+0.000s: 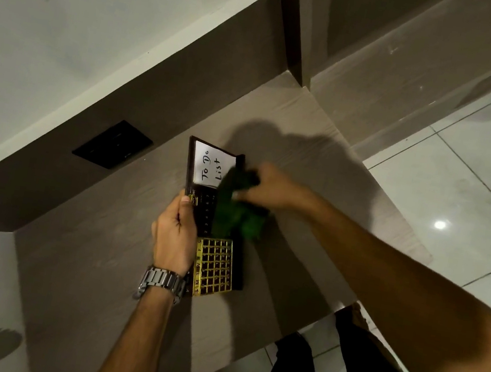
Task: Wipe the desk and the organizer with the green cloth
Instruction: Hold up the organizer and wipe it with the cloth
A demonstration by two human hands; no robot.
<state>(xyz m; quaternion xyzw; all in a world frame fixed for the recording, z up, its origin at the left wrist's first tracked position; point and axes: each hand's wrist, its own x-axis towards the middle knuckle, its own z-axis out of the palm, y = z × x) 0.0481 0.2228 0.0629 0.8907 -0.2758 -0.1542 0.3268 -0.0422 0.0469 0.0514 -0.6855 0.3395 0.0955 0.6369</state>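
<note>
While the wiping is on the organizer stage, entries run from largest item to smallest.

Desk: grey-brown wood-grain laminate desk (295, 135), bare except for the organizer; probably kept clear so the cloth can sweep it freely. Whether it is already wiped cannot be judged.

Wall plate: black rectangular socket plate (113, 144) on the dark back panel behind the desk, well apart from the work.

Organizer: dark brown flat rectangular desk organizer (198, 207), lying on the desk with its long side running away from the person. A white "To Do List" panel sits at the far end; a gold grid calendar block (215, 267) at the near end.

Right hand: right hand (273, 188) closed around the bunched cloth, pressing it onto the organizer's middle and far right edge. Motion blur suggests an active stroke.

Left hand: left hand (175, 239) clasped on the organizer's left edge, thumb on top; likely bracing it so it does not slide under the rubbing.

Cloth: crumpled dark green cloth (238, 210), touching the organizer's face, covering part of its middle.

Watch: silver metal link wristwatch (161, 282) on the left wrist, beside the calendar block.
</note>
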